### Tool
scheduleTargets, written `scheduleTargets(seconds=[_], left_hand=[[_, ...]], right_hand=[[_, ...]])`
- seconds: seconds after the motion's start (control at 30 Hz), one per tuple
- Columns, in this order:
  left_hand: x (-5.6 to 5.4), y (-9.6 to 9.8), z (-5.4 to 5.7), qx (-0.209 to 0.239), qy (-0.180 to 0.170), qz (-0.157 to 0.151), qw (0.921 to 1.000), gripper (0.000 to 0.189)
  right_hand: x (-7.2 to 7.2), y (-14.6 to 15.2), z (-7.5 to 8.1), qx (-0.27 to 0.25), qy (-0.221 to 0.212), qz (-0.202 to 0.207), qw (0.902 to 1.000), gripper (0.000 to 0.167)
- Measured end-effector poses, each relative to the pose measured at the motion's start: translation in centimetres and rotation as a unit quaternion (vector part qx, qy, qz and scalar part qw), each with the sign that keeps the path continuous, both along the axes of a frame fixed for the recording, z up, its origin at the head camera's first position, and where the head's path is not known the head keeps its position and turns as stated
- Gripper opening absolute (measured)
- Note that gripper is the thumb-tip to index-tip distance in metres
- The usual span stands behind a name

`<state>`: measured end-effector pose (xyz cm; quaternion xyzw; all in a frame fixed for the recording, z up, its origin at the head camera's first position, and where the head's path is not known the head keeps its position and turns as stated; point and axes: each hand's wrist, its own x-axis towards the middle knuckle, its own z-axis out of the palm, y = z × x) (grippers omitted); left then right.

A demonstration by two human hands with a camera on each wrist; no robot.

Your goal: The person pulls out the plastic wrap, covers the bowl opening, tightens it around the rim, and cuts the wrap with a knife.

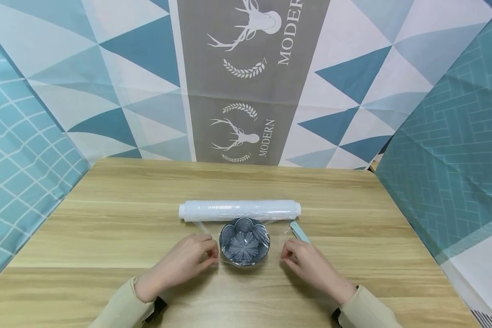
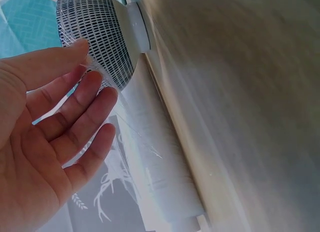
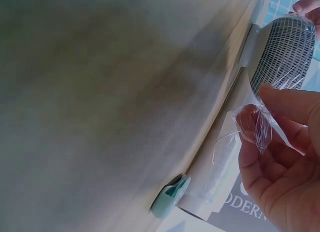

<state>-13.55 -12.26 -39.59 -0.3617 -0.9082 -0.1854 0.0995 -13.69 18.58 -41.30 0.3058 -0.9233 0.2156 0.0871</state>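
Observation:
A patterned bowl (image 1: 244,246) stands upright on the table, with clear cling film (image 1: 233,261) drawn over its mouth. The film runs back to a white cling film roll (image 1: 239,210) lying just behind the bowl. Left of the bowl, my left hand (image 1: 194,255) pinches the film's near edge between thumb and fingers. On the other side my right hand (image 1: 309,264) pinches the film, which is bunched and wrinkled around its fingertips (image 3: 248,119). In the wrist views the bowl's outside (image 2: 95,34) shows a dark grid pattern and a pale foot.
A slim mint-green tool (image 1: 299,231) lies beside the roll's right end, partly behind my right hand; its kind is unclear. The wooden table (image 1: 139,184) ends at a patterned cloth backdrop (image 1: 147,91), with teal cloths on both sides.

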Motion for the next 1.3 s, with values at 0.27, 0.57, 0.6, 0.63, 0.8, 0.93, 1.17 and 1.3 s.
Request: scheduleTargets(seconds=[0.27, 0.57, 0.6, 0.63, 0.8, 0.93, 1.17, 1.3], left_hand=[[-0.3, 0.0, -0.1, 0.007, -0.006, 0.002, 1.0000, 0.014], [-0.4, 0.0, -0.2, 0.001, 0.006, 0.008, 0.9999, 0.014], [-0.4, 0.0, -0.2, 0.001, 0.009, 0.009, 0.9999, 0.014], [-0.5, 0.0, -0.2, 0.002, 0.012, 0.010, 0.9999, 0.014], [-0.5, 0.0, -0.3, 0.003, 0.028, 0.015, 0.9995, 0.015], [-0.6, 0.1, -0.3, 0.007, 0.032, 0.019, 0.9993, 0.016], [-0.8, 0.2, -0.3, 0.024, 0.040, 0.023, 0.9986, 0.018], [-0.8, 0.4, -0.4, 0.032, 0.053, 0.024, 0.9978, 0.019]], right_hand=[[-1.1, -0.9, 0.2, 0.004, -0.046, -0.007, 0.9989, 0.013], [-1.8, -1.5, 0.3, 0.021, -0.046, -0.010, 0.9987, 0.012], [-1.9, -1.6, 0.3, 0.020, -0.045, -0.008, 0.9987, 0.012], [-2.0, -1.6, 0.3, 0.020, -0.044, -0.007, 0.9988, 0.012], [-2.3, -1.7, 0.5, 0.026, -0.037, -0.004, 0.9990, 0.012], [-2.5, -1.9, 0.6, 0.032, -0.037, -0.007, 0.9988, 0.011], [-2.8, -2.3, 0.7, 0.026, -0.027, -0.008, 0.9993, 0.012], [-2.9, -2.4, 0.7, 0.028, -0.013, -0.016, 0.9994, 0.012]])
